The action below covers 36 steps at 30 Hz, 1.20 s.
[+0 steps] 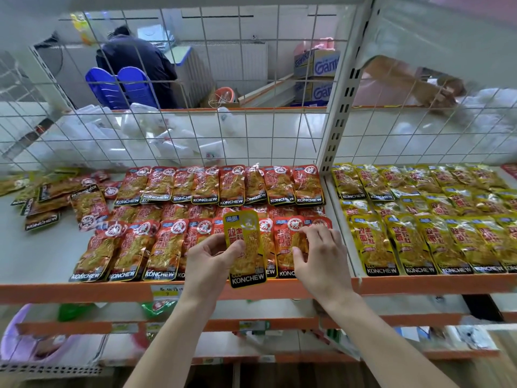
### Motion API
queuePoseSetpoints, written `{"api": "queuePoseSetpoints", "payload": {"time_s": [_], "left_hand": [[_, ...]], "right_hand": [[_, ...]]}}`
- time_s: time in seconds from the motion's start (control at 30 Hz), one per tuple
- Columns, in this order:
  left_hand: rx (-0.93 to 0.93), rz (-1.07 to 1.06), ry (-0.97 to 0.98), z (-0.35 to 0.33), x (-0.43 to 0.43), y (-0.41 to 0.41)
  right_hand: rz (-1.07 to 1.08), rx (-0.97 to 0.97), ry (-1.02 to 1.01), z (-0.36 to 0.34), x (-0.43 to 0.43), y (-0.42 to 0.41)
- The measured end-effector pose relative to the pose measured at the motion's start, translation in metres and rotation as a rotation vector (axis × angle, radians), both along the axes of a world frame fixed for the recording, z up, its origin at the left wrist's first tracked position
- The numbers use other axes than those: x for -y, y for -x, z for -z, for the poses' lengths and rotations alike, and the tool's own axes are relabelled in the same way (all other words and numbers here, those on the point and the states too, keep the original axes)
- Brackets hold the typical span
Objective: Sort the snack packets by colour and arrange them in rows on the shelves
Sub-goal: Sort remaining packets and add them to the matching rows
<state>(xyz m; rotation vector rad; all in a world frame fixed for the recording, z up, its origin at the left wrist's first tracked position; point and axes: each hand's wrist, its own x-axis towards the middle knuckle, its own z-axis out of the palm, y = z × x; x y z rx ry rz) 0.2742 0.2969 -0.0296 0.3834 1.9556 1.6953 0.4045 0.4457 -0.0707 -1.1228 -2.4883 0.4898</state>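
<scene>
- While pinched at its lower left edge, upright, label toward camera: yellow packet (250,247), caught between thumb and curled fingers of left hand (208,257).
- Raised over front row of red packets (165,249), just beyond left fingertips. Bottom edge hanging past orange shelf edge (84,292).
- Right hand (324,261): fingers bent, thumb and tips touching a red packet at right end of front row. Pinching or merely pressing: cannot tell.
- Just left of right thumb: right edge of yellow packet. Contact not discernible.
- Beyond both sets of fingertips: two more red rows, overlapping, running back to wire mesh (272,113).
- Well left of left fingers: loose pile (56,200) of red and darker packets, lying askew, some overlapping.
- Right of right fingers, past white upright post (340,107): yellow packets (419,236) laid in rows on neighbouring shelf.
- Below left fingers, beside left wrist: price label (165,293) on shelf edge, print blurred.
- Far beyond fingertips, behind mesh: white plastic bags (140,130), a seated person (134,60), blue chairs (126,85), cardboard boxes (319,65).
</scene>
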Motion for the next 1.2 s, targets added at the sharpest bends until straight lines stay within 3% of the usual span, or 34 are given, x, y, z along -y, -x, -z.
{"api": "queuePoseSetpoints", "payload": {"time_s": [0.6,0.9,1.2], "left_hand": [[-0.010,0.024,0.072,0.004,-0.001,-0.013],[-0.003,0.186,0.058,-0.005,-0.010,0.004],[0.000,0.410,-0.014,-0.014,-0.018,0.010]], "right_hand": [[-0.023,0.061,-0.062,0.006,0.003,-0.005],[-0.018,0.097,0.015,-0.012,0.011,-0.009],[0.156,0.042,-0.037,-0.040,0.039,-0.041]]}}
